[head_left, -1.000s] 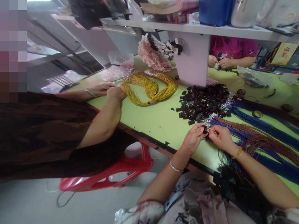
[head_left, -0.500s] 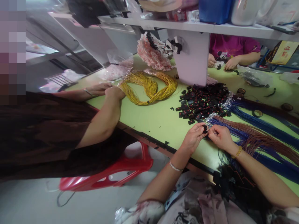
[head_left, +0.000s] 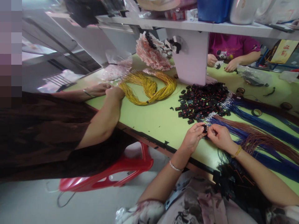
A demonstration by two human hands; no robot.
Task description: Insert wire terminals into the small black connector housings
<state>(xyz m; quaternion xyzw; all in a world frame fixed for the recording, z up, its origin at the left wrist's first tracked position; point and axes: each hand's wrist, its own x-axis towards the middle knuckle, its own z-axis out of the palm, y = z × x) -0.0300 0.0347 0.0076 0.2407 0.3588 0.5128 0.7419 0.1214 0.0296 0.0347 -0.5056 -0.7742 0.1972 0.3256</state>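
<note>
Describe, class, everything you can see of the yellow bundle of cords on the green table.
The yellow bundle of cords is a thick hank of many thin strands, mustard to bright yellow, looking like waxed or plastic cord. It lies flat on the green table in loose overlapping loops, pinched together by a dark tie at its near edge. At its left end a co-worker's hands touch it. A pink pile lies just behind it.

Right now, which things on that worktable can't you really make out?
- Small black part, head view: pinched between left hand and right hand, mostly covered, too small.
- Blue and brown wires: cut off by right edge.
- Black pile: markings too small.
</note>
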